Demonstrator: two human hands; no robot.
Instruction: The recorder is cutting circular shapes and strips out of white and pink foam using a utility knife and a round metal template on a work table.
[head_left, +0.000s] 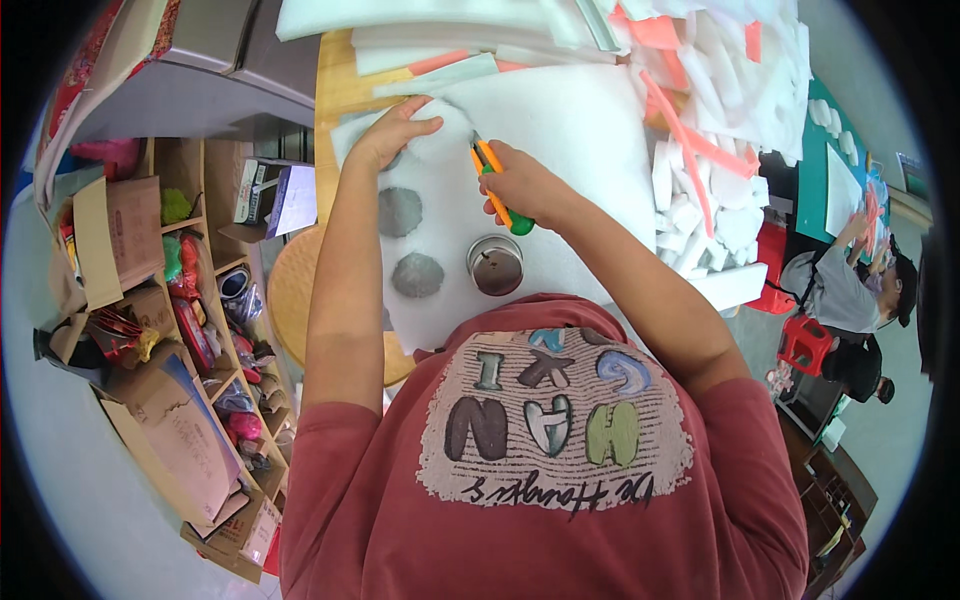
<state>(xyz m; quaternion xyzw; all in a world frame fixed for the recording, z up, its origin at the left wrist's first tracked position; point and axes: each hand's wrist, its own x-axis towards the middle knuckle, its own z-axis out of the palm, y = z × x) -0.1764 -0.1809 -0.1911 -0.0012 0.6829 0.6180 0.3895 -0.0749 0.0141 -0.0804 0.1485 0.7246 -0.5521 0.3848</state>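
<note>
Brown cardboard boxes (130, 235) stand on the left shelves; a white-and-blue carton (275, 195) lies farther right.

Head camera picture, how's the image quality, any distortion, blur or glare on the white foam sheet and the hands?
In the head view, fisheye bending curves the shelf and table edges toward a dark round rim; lighting is even and soft, with no harsh glare on the white foam sheet; the left hand, the right hand and the orange-and-green cutter look sharp; the seated person at the right edge is small and stretched.
</note>
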